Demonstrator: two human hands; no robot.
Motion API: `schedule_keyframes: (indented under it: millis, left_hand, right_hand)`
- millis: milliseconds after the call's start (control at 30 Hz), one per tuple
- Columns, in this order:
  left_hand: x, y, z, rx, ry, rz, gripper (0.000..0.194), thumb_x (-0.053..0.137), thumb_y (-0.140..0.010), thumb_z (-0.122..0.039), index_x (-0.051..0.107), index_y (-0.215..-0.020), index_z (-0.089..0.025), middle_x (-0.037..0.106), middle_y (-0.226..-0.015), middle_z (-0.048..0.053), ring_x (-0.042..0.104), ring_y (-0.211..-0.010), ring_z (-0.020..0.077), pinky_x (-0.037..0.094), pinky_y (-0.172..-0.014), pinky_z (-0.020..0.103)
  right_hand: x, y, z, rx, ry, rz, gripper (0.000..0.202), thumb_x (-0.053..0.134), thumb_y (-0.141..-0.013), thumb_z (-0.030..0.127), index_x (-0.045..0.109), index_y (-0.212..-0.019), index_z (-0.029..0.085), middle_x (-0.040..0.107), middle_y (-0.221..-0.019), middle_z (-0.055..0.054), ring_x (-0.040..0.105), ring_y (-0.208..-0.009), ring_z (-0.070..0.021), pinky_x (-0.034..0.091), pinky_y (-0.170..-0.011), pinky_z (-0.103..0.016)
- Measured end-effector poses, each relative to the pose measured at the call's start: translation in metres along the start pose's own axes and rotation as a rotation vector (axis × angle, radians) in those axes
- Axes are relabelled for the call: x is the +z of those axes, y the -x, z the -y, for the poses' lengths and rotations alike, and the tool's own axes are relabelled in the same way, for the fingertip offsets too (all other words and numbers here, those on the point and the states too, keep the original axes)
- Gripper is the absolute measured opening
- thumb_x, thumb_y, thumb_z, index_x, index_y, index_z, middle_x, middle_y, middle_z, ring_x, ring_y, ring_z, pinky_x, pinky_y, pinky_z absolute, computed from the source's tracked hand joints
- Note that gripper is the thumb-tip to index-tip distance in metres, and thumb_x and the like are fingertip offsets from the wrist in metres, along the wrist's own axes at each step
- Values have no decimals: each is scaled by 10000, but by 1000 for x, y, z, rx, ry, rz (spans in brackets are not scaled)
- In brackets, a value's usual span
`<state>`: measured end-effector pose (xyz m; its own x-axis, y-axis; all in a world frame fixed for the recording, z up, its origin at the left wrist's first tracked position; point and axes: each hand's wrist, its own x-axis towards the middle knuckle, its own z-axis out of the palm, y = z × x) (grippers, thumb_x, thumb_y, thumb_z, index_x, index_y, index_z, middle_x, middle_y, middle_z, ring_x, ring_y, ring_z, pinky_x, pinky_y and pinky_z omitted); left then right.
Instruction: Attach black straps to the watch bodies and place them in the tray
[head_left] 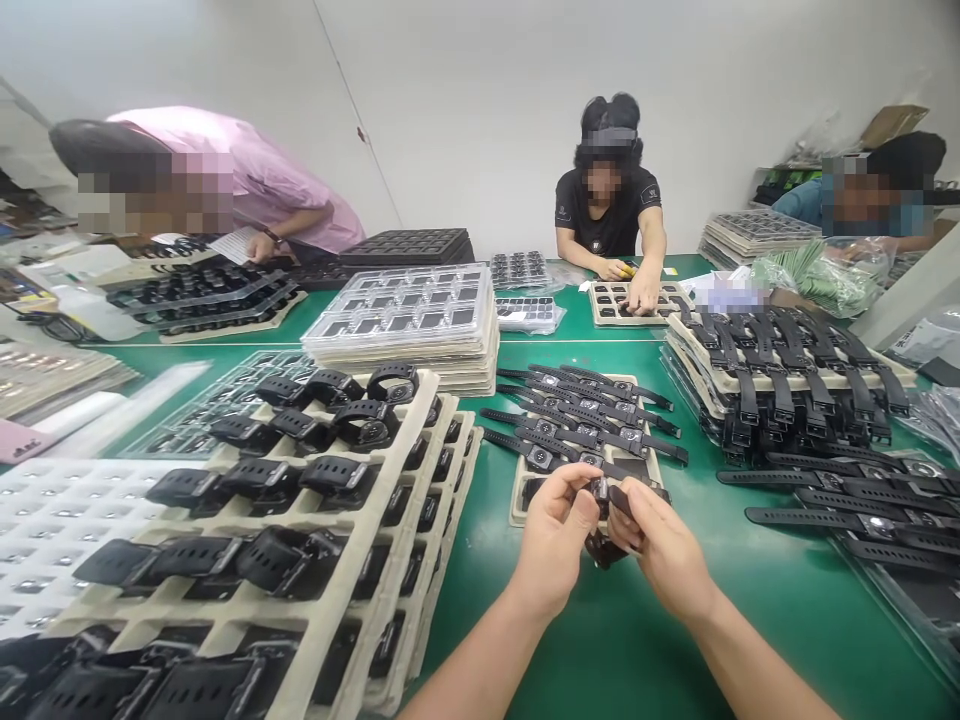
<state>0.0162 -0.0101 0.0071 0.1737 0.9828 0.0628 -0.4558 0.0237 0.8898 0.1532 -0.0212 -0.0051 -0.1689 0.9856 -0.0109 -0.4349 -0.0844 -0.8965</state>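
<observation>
Fingers of the left hand (555, 535) and right hand (664, 540) are closed on a black watch (604, 550) above the tabletop (615, 640) near a tray (517, 512); steady, even pinching probably keeps the strap (619, 499) from twisting.

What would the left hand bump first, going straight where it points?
Most likely the right hand: the left hand points toward it, across the black watch they hold. Depth is unclear, though.

A person in pink (255, 180) bends before a pale wall (465, 110); green packets (832, 277) lie rightward.
</observation>
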Motion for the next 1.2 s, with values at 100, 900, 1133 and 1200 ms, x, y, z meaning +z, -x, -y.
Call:
schedule_keyframes:
  millis: [100, 900, 1133, 1200]
  left_hand:
    - [2, 1, -2, -12, -16, 47, 411, 781, -815, -533, 705, -1049, -204, 661, -922, 24, 608, -761, 111, 511, -719, 213]
    - [5, 2, -6, 18, -345, 131, 275, 753, -843, -399, 774, -1019, -189, 727, -895, 63, 660, -822, 214, 523, -790, 334]
    - [3, -2, -6, -215, -141, 253, 505, 728, -803, -635, 728, -816, -131, 441, -604, -44, 367, -560, 84, 314, -551, 228]
    - [6, 0, -4, -345, -87, 291, 499, 752, -786, -622, 719, -805, -125, 396, -591, -57, 312, -537, 71, 252, -522, 222]
  right_hand:
    - [3, 1, 0, 54, -25, -2, 472, 644, -908, 624, 518, -711, 213, 339, -653, 47, 257, -593, -133, 257, -554, -294]
    - [0, 7, 9, 107, 20, -67, 469, 527, -943, 667, 669, -1169, 281, 468, -695, 22, 290, -530, -128, 290, -501, -264]
    - [-13, 0, 26, -107, 281, 26, 309, 757, -860, 470, 691, -693, 219, 505, -773, -9, 478, -733, -181, 434, -670, -302]
    - [-14, -2, 29, -83, 148, -87, 327, 764, -850, 468, 653, -683, 210, 490, -722, 8, 446, -648, -150, 406, -565, -270]
